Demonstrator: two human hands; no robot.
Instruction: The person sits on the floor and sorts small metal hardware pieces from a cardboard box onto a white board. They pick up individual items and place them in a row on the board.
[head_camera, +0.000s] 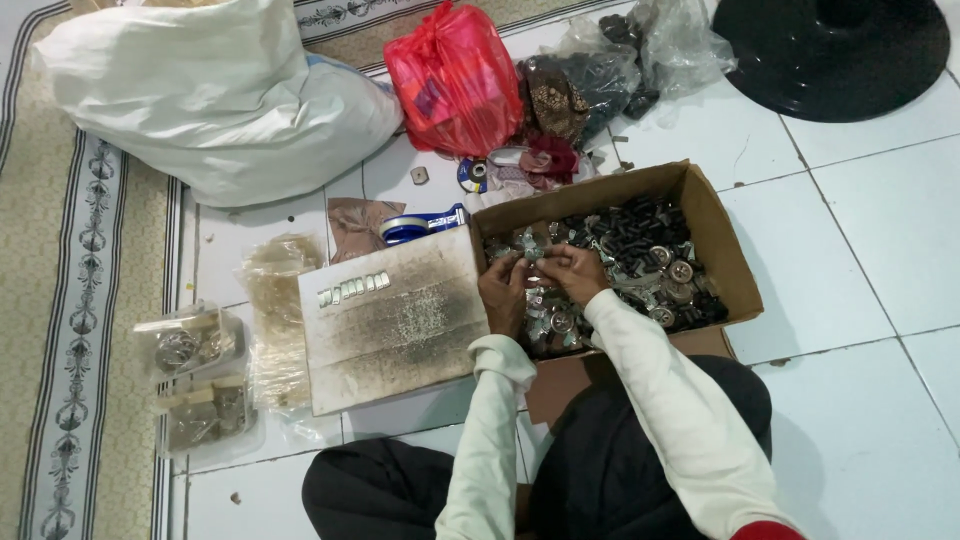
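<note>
sorting small hardware over a floor box

white tiled floor (860, 230), patterned carpet edge (70, 300) at left. i sit before an open brown cardboard box (715, 235) of mixed black and silver metal parts (640, 265). my left hand (503, 290) and right hand (572, 270) meet over the box, fingers pinched on a small silver piece (533, 262). step in hand: apparently picking or joining a part; next calls for fine fingertip control.

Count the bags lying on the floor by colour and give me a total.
White bag: 1
Red bag: 1
Clear bag of dark parts: 1
Clear packets at the left: 2
Total: 5
</note>
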